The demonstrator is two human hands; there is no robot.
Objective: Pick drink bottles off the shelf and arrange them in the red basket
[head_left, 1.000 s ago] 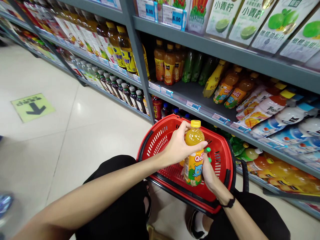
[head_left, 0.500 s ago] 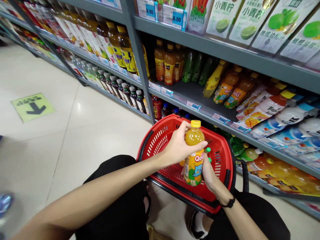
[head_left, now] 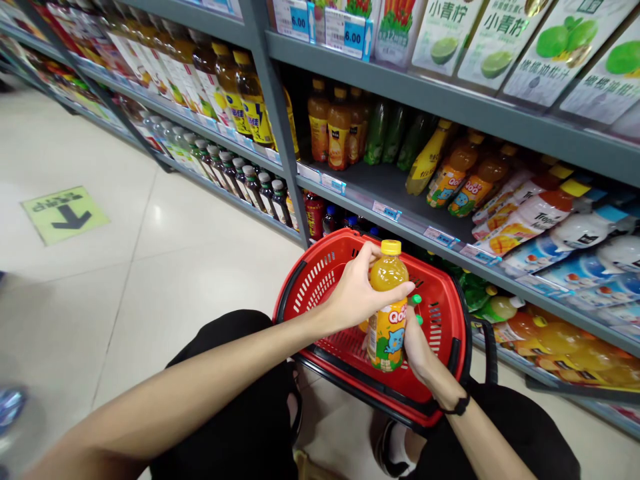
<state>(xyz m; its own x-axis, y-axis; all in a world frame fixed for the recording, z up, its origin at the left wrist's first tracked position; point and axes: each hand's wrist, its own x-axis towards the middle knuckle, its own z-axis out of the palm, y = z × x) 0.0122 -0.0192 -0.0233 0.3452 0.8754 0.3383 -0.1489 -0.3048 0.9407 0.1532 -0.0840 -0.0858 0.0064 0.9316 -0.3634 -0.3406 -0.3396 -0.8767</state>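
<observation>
My left hand (head_left: 357, 291) is wrapped round the neck of an orange juice bottle (head_left: 388, 327) with a yellow cap and a blue cartoon label. My right hand (head_left: 419, 347) grips the same bottle lower down, from the right side. The bottle stands upright above a red shopping basket (head_left: 320, 280) that rests near my knees. A green-capped item shows just behind the bottle inside the basket; what it is I cannot make out.
Grey store shelves (head_left: 400, 193) on the right hold several juice and tea bottles, some lying on their sides. Price tags line the shelf edges. A green floor sticker with an arrow (head_left: 65, 215) lies on the pale tiled floor at left.
</observation>
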